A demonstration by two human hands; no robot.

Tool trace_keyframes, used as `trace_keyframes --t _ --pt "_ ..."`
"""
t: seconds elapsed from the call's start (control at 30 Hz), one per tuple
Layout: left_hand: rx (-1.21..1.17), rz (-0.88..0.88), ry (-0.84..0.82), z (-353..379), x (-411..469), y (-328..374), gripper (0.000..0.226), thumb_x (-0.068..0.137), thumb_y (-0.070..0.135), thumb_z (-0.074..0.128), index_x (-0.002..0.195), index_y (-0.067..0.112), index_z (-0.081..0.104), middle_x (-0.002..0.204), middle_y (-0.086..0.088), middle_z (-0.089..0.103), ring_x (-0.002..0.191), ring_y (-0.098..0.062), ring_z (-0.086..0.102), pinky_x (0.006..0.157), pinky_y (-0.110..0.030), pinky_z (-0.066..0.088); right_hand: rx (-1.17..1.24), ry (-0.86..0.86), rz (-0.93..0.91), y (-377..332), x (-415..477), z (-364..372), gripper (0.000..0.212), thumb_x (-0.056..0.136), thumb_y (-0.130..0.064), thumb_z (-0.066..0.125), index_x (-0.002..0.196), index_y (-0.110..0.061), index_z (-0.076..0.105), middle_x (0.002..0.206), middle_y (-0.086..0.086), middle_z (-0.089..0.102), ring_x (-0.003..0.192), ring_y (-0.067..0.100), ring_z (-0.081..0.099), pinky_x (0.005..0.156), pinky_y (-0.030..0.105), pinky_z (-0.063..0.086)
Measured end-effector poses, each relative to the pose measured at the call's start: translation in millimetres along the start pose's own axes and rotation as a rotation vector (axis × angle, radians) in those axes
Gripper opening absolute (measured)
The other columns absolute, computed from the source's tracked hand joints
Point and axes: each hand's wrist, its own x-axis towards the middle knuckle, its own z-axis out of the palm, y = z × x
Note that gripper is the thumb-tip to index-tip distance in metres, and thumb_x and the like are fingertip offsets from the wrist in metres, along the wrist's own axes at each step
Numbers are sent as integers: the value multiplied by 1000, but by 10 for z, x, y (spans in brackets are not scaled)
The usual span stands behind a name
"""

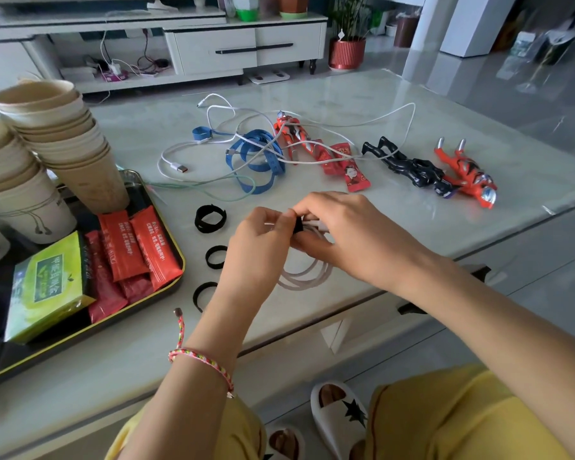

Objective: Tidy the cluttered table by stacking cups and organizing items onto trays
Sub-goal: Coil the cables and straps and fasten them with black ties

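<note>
Centrally, near the front edge of the bench (412,104), a coiled pale cable (307,272) is held just above the surface. A black strap (298,224) at the top of the coil is pinched from both sides: the fingers of the left hand (256,250) are curled onto it, and it is nipped between thumb and fingertips of the right hand (342,234). A braided bracelet (200,360) is worn on the left wrist.

Items listed, left to right:

- Tray (80,336), dark with a yellow rim, set at the left end of the bench. Two stacks of paper cups are carried on it: a leaning stack (60,134) and a second stack (10,180) beside it. A green box (47,287) and red sachets (130,247) are laid flat in front of the cups.
- Three spare black strap loops (210,219), lying in a column between tray and left hand.
- Tangled white cables (246,134) with a blue band (256,157) wound among them, beyond the hands.
- Loose red sachets (342,164), touching the tangle.
- Three toy figures lying flat: a red one (292,131) under the cables, a black one (409,167), and a red-and-silver one (468,174) just beside it.
</note>
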Motion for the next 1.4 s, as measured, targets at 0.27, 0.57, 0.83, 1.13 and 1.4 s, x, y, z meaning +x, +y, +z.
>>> trace_keyframes --t 0.27,0.57,0.83,1.13,1.4 --pt "-164 76 101 9 -18 -27 6 90 19 57 91 23 54 73 9 64 49 7 51 49 -8 39 146 121 100 67 66 99 16 78 -7 72 92 -10 67 86 -4 51 72 -8 49 67 5 34" --pt "-176 57 299 -286 63 -11 5 88 17 60 88 13 63 64 7 59 43 7 49 42 -6 34 405 68 180 -70 382 349 21 85 -16 65 106 -15 66 101 0 65 93 8 60 81 23 47" --pt "-311 -5 786 -849 103 -84 31 94 26 48 101 -1 62 94 -11 66 93 -27 62 83 -31 48 529 127 1 -588 820 840 16 94 -19 52 98 -9 64 77 -7 63 67 3 58 61 14 41" --pt "-481 245 1332 -1293 34 -122 23 85 -7 40 98 -2 58 81 7 52 73 -2 50 69 -10 38 277 162 74 -980 1238 1459 23 96 -23 43 107 -11 60 94 6 63 87 21 56 80 35 41" --pt "-325 254 1208 -1299 73 -238 24 81 -9 41 91 6 57 82 10 54 77 1 51 72 -7 37 -4 25 91 -829 1378 1415 35 95 -33 41 120 -15 59 126 12 50 118 29 39 97 37 28"
